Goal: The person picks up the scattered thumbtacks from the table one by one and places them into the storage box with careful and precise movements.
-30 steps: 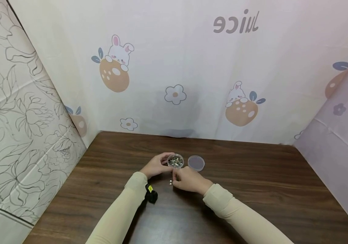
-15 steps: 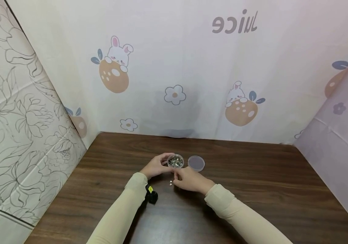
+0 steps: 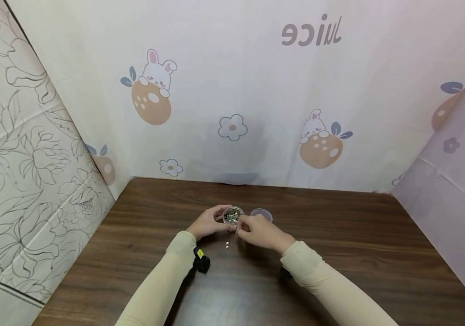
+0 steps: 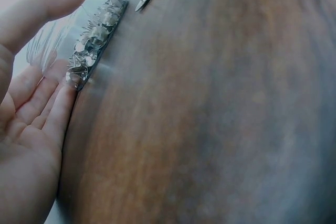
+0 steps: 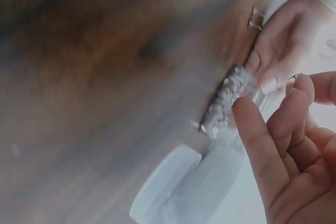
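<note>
My left hand [image 3: 208, 223] holds a clear round plastic container [image 3: 224, 217] on the table, thumb on the near side and fingers around the far side. Silver thumbtacks [image 4: 97, 35] fill the container. My right hand [image 3: 263, 232] is just to the right of the container's near rim. Between its thumb and index finger it pinches a small metal thumbtack [image 5: 294, 77], mostly hidden by the fingertips. Two loose thumbtacks [image 3: 227, 245] stand on their heads on the table, points up, in front of the container.
A clear round lid [image 3: 263, 212] lies on the table right of the container, partly covered by my right hand. The dark wooden table [image 3: 338, 226] meets a printed curtain [image 3: 200, 90] at its back edge. A black wrist camera [image 3: 202, 262] sits on my left wrist.
My right hand has lifted from beside the two loose thumbtacks and moved slightly up and right, now overlapping the lid in the head view. My left hand and the container stay put.
</note>
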### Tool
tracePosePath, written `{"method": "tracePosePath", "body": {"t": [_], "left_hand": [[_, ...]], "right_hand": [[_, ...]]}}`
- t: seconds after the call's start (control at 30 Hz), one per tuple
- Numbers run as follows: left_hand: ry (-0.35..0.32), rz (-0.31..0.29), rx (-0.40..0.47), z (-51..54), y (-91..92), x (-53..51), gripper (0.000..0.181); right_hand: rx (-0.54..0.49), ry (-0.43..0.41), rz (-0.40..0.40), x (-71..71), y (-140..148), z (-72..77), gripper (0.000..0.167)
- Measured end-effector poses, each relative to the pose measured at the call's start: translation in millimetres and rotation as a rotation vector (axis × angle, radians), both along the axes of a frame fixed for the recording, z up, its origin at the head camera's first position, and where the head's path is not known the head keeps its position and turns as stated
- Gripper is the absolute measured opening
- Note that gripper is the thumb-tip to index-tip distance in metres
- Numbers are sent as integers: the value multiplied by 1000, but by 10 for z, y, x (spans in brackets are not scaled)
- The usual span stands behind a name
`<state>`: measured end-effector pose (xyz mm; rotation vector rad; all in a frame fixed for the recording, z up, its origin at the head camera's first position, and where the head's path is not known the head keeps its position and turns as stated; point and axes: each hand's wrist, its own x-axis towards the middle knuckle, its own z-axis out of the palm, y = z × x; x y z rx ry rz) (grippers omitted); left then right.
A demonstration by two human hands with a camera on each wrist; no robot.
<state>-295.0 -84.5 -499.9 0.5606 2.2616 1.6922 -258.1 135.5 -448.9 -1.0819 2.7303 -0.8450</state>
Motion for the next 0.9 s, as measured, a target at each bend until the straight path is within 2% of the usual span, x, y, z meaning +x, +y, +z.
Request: {"method": "tracePosePath", "body": {"t": [0.17, 0.33, 0.53, 0.7, 0.73, 0.83, 0.9], "left_hand": [[-18, -5, 31, 112, -1, 70, 68], [-22, -2, 23, 144, -9, 95, 68], [-28, 1, 12, 140, -6, 103, 67], [-39, 16, 15, 133, 4, 102, 67], [-39, 17, 7, 98, 1, 76, 68], [-42, 13, 6, 106, -2, 73, 68], [-36, 11, 1, 65, -6, 38, 69]], "right_hand": [[22, 23, -57, -74, 44, 45, 9], [-3, 24, -119, -143, 41, 58, 7], [5, 26, -165, -222, -4, 54, 6], [38, 61, -198, -312, -46, 41, 6], [46, 65, -204, -330, -50, 35, 6], [67, 64, -218, -374, -59, 21, 6], [72, 59, -223, -398, -65, 16, 6]]}}
